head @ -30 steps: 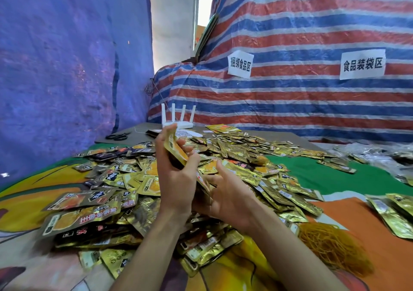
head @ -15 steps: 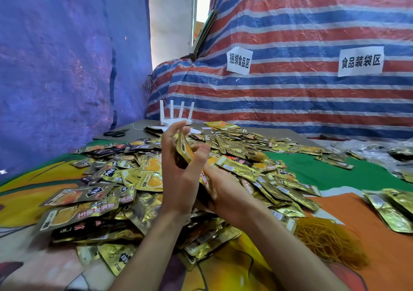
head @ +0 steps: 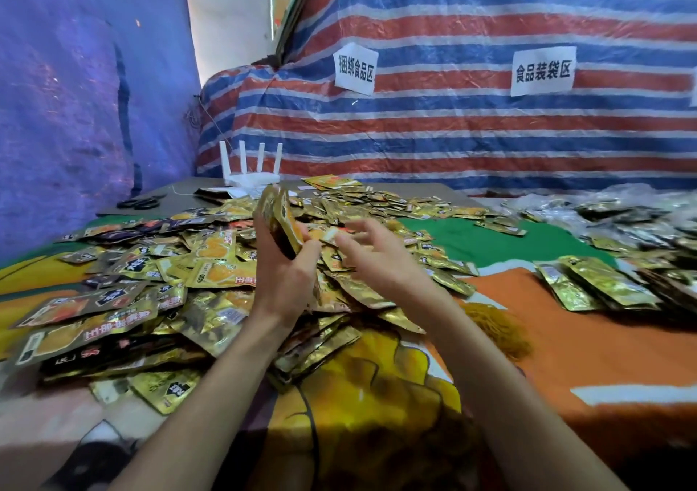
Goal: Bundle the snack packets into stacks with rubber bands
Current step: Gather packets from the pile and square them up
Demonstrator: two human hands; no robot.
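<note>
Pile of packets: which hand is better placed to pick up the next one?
Right, probably. The left hand grips the stack upright, so it is occupied; the right hand hovers over the pile with fingers spread, apparently empty.

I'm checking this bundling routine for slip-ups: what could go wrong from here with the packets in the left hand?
1. The left hand grips a small stack of gold foil snack packets upright with no band visible on it; the slick packets might fan out or slip.
2. The heap of yellow rubber bands lies close beside the right forearm, which might scatter it.
</note>
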